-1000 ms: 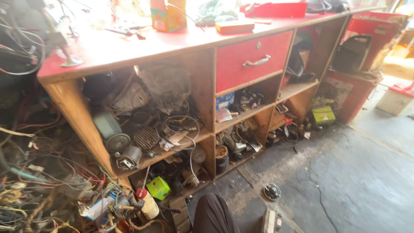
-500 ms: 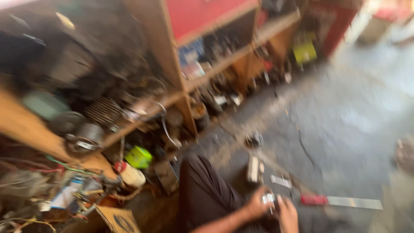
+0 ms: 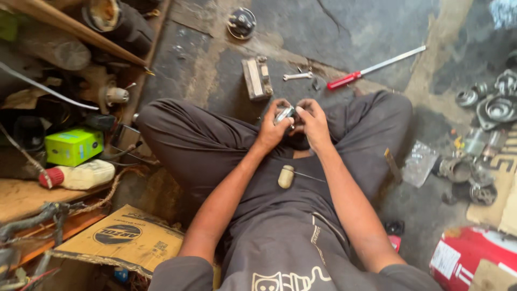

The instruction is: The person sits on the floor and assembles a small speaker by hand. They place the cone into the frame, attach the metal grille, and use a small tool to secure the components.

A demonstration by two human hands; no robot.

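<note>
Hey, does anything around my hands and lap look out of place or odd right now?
One thing: a wooden-handled tool lies loose on your lap, below your left hand and right hand, which hold a small metal part. A red-handled screwdriver and small wrench lie on the cracked floor.

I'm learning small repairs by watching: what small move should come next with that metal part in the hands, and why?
Probably keep the small metal part pinched between the left hand and right hand and lower it toward the lap. Both hands are taken up, and the red-handled screwdriver and small wrench lie on the floor beyond the knees.
</note>
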